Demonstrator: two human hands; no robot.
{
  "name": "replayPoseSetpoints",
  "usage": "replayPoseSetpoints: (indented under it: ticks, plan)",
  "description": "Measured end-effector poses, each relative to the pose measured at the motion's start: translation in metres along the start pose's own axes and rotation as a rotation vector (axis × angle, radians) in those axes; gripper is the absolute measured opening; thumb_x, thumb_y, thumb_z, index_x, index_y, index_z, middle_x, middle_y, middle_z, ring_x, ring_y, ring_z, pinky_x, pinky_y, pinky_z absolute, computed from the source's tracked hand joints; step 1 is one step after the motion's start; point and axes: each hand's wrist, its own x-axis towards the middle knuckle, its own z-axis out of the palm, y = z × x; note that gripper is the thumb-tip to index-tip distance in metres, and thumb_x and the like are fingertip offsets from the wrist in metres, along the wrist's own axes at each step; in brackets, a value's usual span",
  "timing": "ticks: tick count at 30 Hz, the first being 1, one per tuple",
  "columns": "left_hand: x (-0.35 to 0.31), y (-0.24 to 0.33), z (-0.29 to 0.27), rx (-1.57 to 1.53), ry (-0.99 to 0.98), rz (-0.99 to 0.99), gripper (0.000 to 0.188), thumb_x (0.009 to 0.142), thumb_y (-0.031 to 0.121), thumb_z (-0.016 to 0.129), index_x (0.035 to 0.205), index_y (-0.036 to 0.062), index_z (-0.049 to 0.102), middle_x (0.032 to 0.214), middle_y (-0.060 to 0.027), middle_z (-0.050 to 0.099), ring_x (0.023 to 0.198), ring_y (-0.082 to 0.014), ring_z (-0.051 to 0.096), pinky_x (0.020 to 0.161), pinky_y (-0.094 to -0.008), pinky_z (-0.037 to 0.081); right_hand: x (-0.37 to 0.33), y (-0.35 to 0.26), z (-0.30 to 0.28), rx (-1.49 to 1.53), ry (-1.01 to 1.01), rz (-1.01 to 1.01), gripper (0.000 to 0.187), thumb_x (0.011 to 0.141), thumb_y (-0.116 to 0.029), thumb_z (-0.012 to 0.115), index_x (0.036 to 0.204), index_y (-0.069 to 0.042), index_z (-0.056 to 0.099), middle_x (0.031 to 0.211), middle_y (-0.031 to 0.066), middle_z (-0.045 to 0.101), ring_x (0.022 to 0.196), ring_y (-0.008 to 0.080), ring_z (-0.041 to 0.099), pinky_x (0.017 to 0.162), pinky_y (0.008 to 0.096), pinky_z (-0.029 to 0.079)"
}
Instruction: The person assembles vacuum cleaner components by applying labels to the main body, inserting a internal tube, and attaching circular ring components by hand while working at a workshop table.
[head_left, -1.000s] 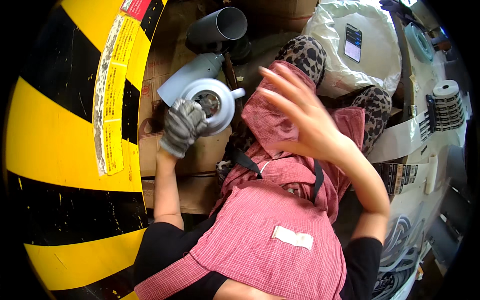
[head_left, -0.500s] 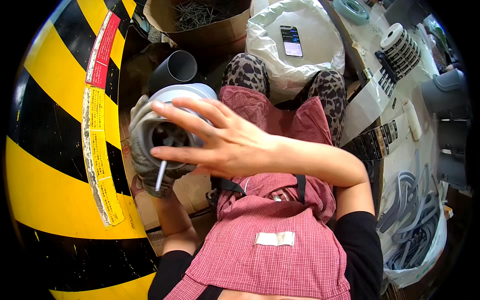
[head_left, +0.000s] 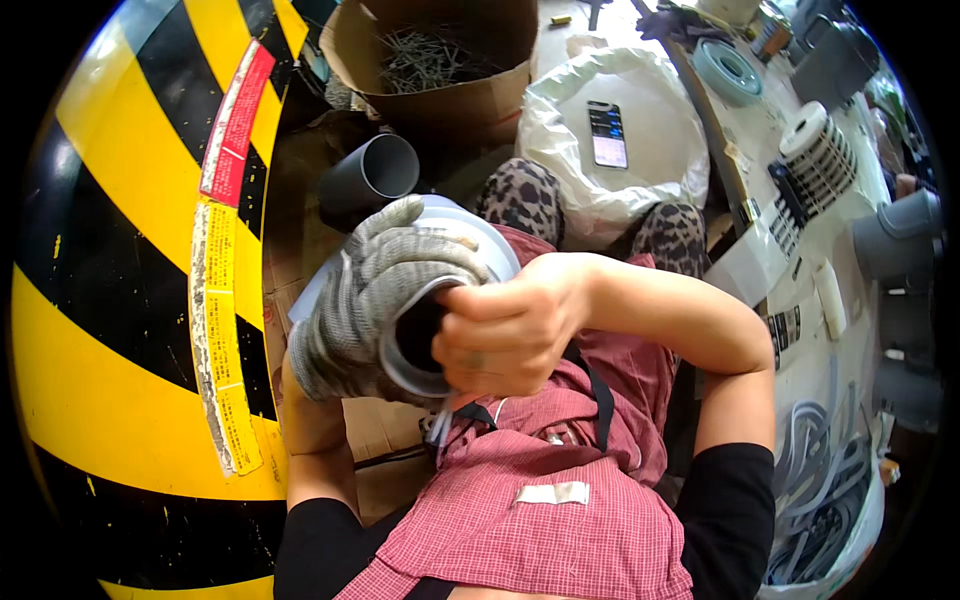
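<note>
My left hand (head_left: 365, 310), in a grey knitted glove, is wrapped round a light grey plastic pipe fitting (head_left: 412, 380) in front of my lap. Its round, dark opening is tilted up, and a wider pale collar (head_left: 497, 250) shows beyond the glove. Bare, with curled fingers, my right hand (head_left: 515, 335) presses at the right rim of that opening, fingertips partly inside. Whatever those fingers pinch is hidden. From below the rim, beside the right hand, a thin whitish stick (head_left: 440, 425) pokes out; I cannot tell whether it belongs to the fitting.
A dark grey pipe piece (head_left: 388, 168) stands beyond the glove. Farther off are a cardboard box (head_left: 440, 105) of thin grey pieces and a white-lined container (head_left: 540, 120) with a phone (head_left: 607, 135). Left is a striped yellow-black surface (head_left: 110, 400); right, a workbench (head_left: 800, 290) with label rolls and grey strips.
The fitting and my gloved hand have moved right, nearer my body. My right hand, spread over the opening before, is now curled at its rim. The whole view has shifted slightly.
</note>
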Motion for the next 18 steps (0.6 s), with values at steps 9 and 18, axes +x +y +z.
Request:
replayPoseSetpoints:
  ticks: [9, 18]
  plan:
    - [0.077, -0.204, -0.042, 0.538, -0.001, -0.274, 0.065, 0.082, 0.04, 0.077, 0.134, 0.0097, 0.054, 0.133, -0.0081, 0.06, 0.128, -0.0215, 0.056, 0.121, -0.0481, 0.027, -0.042, 0.063, -0.03, -0.391, -0.118, 0.836, 0.055, 0.085, -0.03, 0.075, 0.138, -0.022, 0.059, 0.156, 0.0032, 0.042, 0.141, 0.0284, 0.037, 0.117, 0.0503, 0.028]
    - [0.1, -0.309, -0.042, 0.648, 0.202, -0.358, 0.071, 0.079, 0.043, 0.08, 0.135, 0.0091, 0.053, 0.135, -0.0094, 0.058, 0.129, -0.0238, 0.055, 0.12, -0.0485, 0.027, -0.134, 0.014, -0.118, -0.498, -0.361, 1.157, 0.023, 0.085, -0.005, 0.072, 0.107, -0.011, 0.074, 0.115, 0.0049, 0.068, 0.112, 0.0298, 0.059, 0.099, 0.0411, 0.046]
